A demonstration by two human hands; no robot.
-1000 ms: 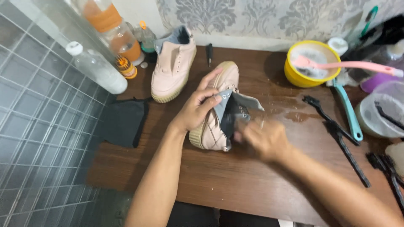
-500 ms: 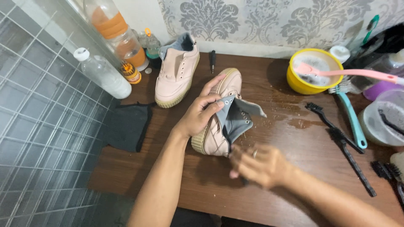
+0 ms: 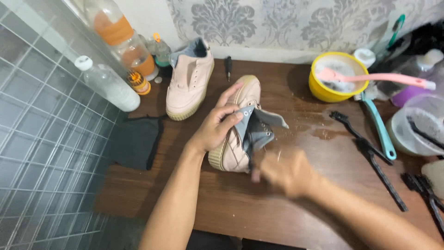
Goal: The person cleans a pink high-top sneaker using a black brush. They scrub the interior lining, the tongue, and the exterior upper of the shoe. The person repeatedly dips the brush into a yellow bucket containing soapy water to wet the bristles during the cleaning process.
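Pink shoe [image 3: 238, 134] lies on its side mid-table, left of yellow bowl [image 3: 329, 91]. Left hand [image 3: 213, 130] clamped on shoe's collar, tongue splayed. Right hand [image 3: 286, 172] blurred at shoe's opening; grip: cannot tell. Risk: wet patch [image 3: 323, 133] between shoe and bowl; shoe could skid, collar slip free.

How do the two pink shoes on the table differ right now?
The near shoe lies tipped on its side, gripped by the left hand, while the far shoe stands upright on its sole, untouched. The near shoe's grey tongue is pulled open, with the blurred right hand at it; the far shoe's opening sits undisturbed. Both are pale pink with cream soles and no laces.
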